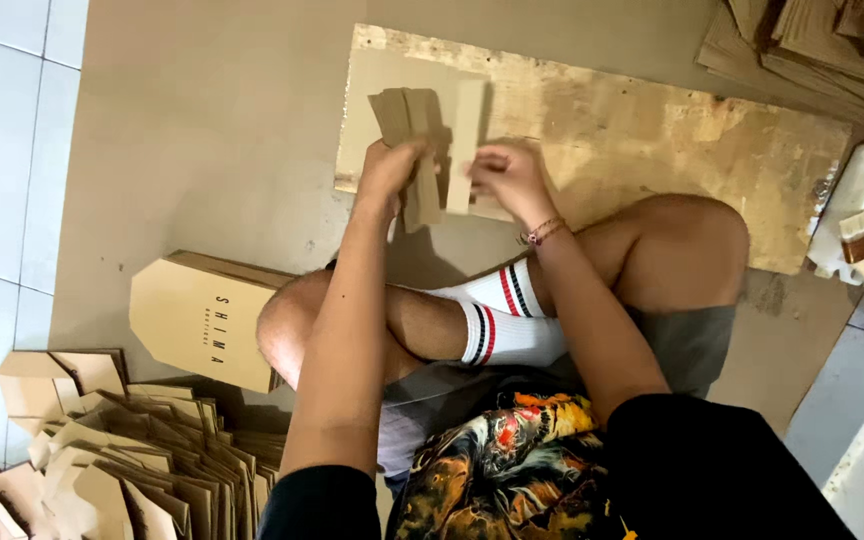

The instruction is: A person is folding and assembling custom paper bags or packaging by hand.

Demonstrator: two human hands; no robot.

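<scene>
Above the wooden board [652,140], my left hand [389,170] and right hand [507,175] both grip the cardboard piece [422,130]; I'd crease squarely, edges aligned.

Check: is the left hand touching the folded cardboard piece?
Touching. The head view shows the left hand gripping the folded cardboard piece, fingers wrapped around its lower part.

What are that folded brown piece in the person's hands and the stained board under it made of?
The folded piece, held by the left hand and right hand, looks like matte brown cardboard: thin, flat, sharply creased. The board looks like raw plywood or pressed wood, unfinished, with chipped edges and pale blotchy stains, perhaps glue.
</scene>
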